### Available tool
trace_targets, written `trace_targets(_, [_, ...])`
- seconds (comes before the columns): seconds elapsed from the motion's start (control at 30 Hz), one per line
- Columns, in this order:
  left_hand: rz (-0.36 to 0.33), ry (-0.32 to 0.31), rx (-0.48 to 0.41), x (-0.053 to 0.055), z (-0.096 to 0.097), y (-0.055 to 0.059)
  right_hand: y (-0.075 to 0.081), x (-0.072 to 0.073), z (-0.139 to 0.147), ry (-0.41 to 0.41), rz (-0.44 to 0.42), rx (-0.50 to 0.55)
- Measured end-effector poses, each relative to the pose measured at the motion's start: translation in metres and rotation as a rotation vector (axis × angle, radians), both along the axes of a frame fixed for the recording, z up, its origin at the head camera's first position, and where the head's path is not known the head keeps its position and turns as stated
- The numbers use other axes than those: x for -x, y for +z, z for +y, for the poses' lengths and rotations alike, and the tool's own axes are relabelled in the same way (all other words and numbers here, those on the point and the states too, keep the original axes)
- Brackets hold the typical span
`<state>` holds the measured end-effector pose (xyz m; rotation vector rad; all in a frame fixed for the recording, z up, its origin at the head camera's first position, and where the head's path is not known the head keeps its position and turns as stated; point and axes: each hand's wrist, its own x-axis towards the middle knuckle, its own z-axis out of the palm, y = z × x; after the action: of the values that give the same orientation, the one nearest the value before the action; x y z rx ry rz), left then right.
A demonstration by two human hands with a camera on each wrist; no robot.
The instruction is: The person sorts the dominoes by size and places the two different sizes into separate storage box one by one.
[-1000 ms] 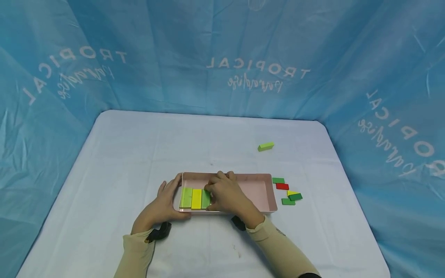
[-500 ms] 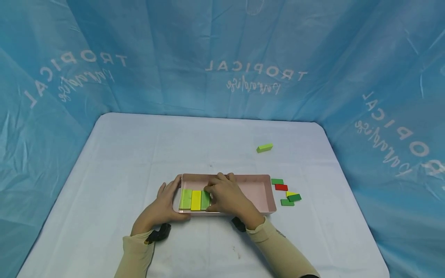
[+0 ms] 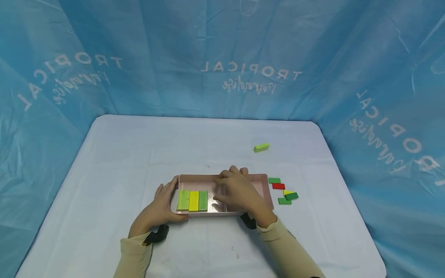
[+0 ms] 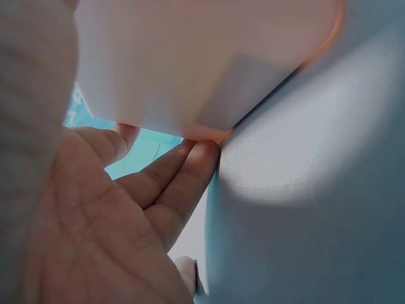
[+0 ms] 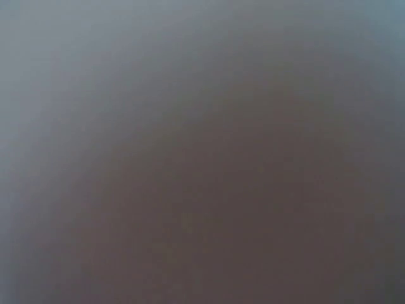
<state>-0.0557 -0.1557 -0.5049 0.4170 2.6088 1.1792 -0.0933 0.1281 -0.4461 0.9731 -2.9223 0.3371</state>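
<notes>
A shallow pink box [image 3: 265,193] lies lengthwise on the white table. In its left part three flat blocks stand side by side: a light green block [image 3: 184,200], a yellow block [image 3: 193,200] and a green block [image 3: 203,200]. My left hand [image 3: 160,208] holds the box's left end, thumb along the front wall and fingers at the far corner. The left wrist view shows those fingers [image 4: 190,183] against the box wall. Over the middle of the box hovers my right hand [image 3: 240,193], fingers loosely bent and nothing in them, apart from the green block. The right wrist view is a blur.
Right of the box lie several loose blocks: a green block [image 3: 274,180], a red block [image 3: 278,186], a dark green block [image 3: 291,196] partly over a yellow one, and another green block [image 3: 284,201]. A light green block [image 3: 261,147] lies farther back. Blue curtains [image 3: 222,46] surround the table.
My right hand has let go of the green block and moved right, leaving the block beside the yellow one. My left hand stays on the box. The head view has shifted slightly.
</notes>
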Motion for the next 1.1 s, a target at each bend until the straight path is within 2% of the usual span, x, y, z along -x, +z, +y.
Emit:
trace_targets(0.23, [-0.003,0.001,-0.01,0.0,0.0,0.001,0.014,-0.001,0.014,-0.023,-0.013,0.028])
trace_targets(0.43, [-0.008,0.003,-0.008,-0.001,0.0,0.002,0.024,0.0,0.03,-0.06,0.041,0.083])
trace_targets(0.6, [0.01,-0.002,0.002,-0.002,-0.002,0.0,0.033,0.005,0.05,-0.112,0.044,0.128])
trace_targets(0.83, [0.005,-0.008,-0.005,-0.001,-0.002,-0.001,0.035,0.022,0.077,-0.26,0.098,0.176])
trace_targets(1.1, [0.009,-0.006,-0.014,0.0,-0.001,0.0,0.034,0.044,0.094,-0.361,0.162,0.224])
